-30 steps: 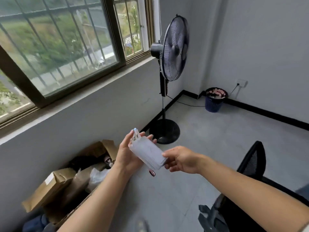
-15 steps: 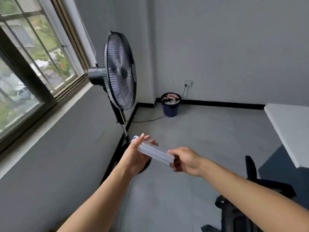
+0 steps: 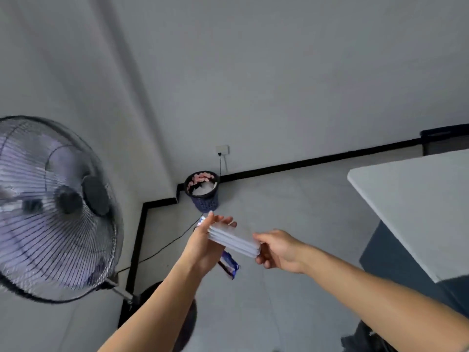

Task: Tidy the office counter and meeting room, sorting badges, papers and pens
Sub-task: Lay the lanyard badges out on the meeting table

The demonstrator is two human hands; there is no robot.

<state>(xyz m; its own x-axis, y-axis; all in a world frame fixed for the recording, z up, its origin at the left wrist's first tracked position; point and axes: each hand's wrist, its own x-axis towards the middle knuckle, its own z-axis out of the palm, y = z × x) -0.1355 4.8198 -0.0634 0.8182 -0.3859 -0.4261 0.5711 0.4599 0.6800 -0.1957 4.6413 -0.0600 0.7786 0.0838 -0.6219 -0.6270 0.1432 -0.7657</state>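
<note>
Over grey floor (image 3: 291, 219) between pedestal fan (image 3: 50, 207) and white table (image 3: 418, 199), I see left hand (image 3: 205, 247) and right hand (image 3: 279, 250) each gripping an end of the badge-holder stack (image 3: 233, 241), wastebasket (image 3: 204, 199) in the far corner.

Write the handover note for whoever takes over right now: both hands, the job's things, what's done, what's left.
Left hand: holds one end of the badge holder stack in mid-air.
Right hand: pinches the other end.
A blue strap hangs below the left hand.
Done: the holders are gathered into one stack.
Left: set the stack down, probably on the white table to the right. No papers or pens are in view.
</note>
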